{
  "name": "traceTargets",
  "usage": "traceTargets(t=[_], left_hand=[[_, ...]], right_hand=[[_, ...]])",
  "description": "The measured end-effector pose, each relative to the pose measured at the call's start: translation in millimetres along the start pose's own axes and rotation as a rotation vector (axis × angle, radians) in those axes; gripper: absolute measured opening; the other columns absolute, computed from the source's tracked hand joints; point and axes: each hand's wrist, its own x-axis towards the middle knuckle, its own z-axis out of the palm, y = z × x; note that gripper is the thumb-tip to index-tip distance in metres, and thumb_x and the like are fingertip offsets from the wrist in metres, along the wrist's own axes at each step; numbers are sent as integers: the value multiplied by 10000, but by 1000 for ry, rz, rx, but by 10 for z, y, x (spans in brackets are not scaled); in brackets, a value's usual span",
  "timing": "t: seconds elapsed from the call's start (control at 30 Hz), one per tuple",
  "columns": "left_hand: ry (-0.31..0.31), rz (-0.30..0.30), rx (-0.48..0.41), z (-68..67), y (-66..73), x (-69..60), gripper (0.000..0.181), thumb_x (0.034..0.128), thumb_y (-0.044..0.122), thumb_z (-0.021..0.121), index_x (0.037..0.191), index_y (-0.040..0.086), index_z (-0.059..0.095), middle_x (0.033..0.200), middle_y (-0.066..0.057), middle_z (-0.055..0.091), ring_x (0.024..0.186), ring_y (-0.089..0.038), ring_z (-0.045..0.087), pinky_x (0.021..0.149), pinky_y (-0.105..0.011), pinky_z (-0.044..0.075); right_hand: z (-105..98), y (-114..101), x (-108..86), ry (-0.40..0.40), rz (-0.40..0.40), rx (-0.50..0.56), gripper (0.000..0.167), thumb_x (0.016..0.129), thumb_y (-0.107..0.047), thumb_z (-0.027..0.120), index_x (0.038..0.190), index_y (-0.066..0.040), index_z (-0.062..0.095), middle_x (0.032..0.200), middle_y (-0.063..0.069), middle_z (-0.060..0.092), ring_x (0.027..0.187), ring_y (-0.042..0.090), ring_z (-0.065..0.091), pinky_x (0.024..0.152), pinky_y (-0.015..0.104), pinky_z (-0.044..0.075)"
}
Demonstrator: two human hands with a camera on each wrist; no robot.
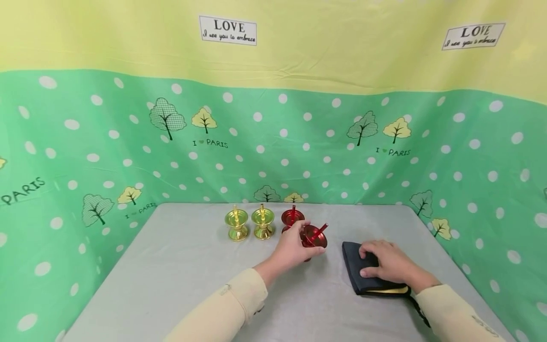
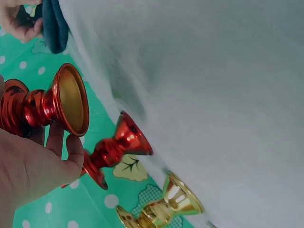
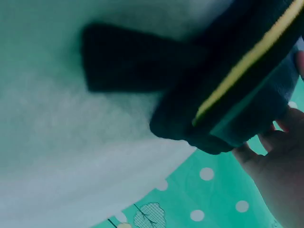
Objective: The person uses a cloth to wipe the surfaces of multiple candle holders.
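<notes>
My left hand (image 1: pixel 292 247) grips a shiny red candle holder (image 1: pixel 315 236) with a cup-shaped top and a thin stick standing in it. It is tilted to the right, and the left wrist view shows the yellowish hollow underside of its base (image 2: pixel 72 99). Right behind that hand stands a second red candle holder (image 1: pixel 294 215), partly hidden by the fingers. To the right, my right hand (image 1: pixel 391 261) rests on a dark blue zip pouch (image 1: pixel 352 266) with bent, spread fingers. The pouch lies on the table, and a yellow strip (image 3: pixel 247 61) shows along its edge.
Two gold candle holders (image 1: pixel 237 224) stand side by side at the back, left of the red ones. A dark strap (image 1: pixel 419 311) trails from the pouch beneath the right sleeve. The grey-covered table (image 1: pixel 179 285) is bordered by green and yellow printed cloth (image 1: pixel 265 137).
</notes>
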Motion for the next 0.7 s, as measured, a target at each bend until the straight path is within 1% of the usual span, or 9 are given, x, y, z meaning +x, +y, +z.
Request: traceTargets(t=[0.07, 0.1, 0.2, 0.3, 0.37, 0.47, 0.53, 0.6, 0.7], left_hand=[[-12, 10, 14, -29, -33, -20, 906, 828, 399, 939, 1568, 141, 485, 1487, -127, 627, 1381, -305, 603, 1137, -516, 528], [-19, 16, 20, -45, -48, -29, 911, 831, 399, 936, 1572, 130, 480, 1489, -126, 625, 1383, -305, 601, 1142, -517, 525], [-38, 23, 29, -101, -93, -61, 914, 840, 394, 929, 1580, 117, 469, 1497, -114, 616, 1385, -301, 599, 1145, -520, 522], [-42, 29, 35, -160, -139, -85, 898, 839, 380, 929, 1568, 116, 479, 1488, -108, 623, 1376, -303, 606, 1152, -523, 513], [-40, 32, 44, -195, -165, -91, 882, 839, 373, 928, 1560, 120, 488, 1482, -112, 627, 1369, -310, 612, 1151, -526, 511], [-46, 36, 47, -237, -198, -97, 863, 844, 363, 924, 1552, 116, 497, 1467, -128, 635, 1357, -322, 619, 1144, -532, 513], [-54, 44, 46, -256, -221, -104, 858, 844, 357, 925, 1548, 108, 501, 1461, -131, 639, 1352, -323, 623, 1140, -533, 516], [-63, 51, 49, -272, -248, -113, 862, 843, 357, 926, 1546, 98, 501, 1460, -127, 640, 1350, -317, 626, 1139, -530, 518], [-73, 60, 59, -287, -287, -120, 867, 839, 360, 928, 1543, 87, 502, 1469, -116, 639, 1354, -305, 627, 1142, -523, 516]], right_hand=[[3, 7, -17, -7, -15, -3, 317, 848, -497, 878, 940, -319, 632, 1074, -90, 686, 1089, 281, 641, 1003, 679, 446], [8, 5, -19, -7, -7, 6, 288, 855, -498, 871, 921, -338, 642, 1085, -83, 695, 1124, 310, 649, 1042, 721, 411], [26, -32, -23, -8, 34, 27, 295, 850, -560, 854, 963, -349, 681, 1163, -12, 713, 1237, 410, 634, 1091, 854, 267], [65, -154, -31, -3, 110, 7, 463, 824, -677, 818, 1079, -310, 695, 1272, 81, 692, 1337, 503, 560, 1084, 897, 194], [111, -272, -48, 15, 167, -4, 550, 827, -684, 810, 1163, -266, 692, 1394, 199, 627, 1423, 597, 435, 1072, 917, 174], [201, -436, -71, 35, 283, 19, 550, 899, -589, 780, 1292, -216, 682, 1609, 355, 379, 1506, 715, 158, 1035, 960, 140], [247, -502, -71, 20, 351, 48, 561, 954, -500, 737, 1393, -168, 632, 1664, 415, 236, 1504, 747, 72, 1017, 978, 131], [274, -523, -61, 1, 402, 51, 672, 982, -496, 699, 1509, -112, 539, 1669, 425, 216, 1498, 760, 78, 1018, 978, 148], [286, -510, -47, -27, 437, 28, 870, 1007, -594, 640, 1627, -43, 377, 1643, 418, 300, 1486, 754, 166, 1041, 955, 193]])
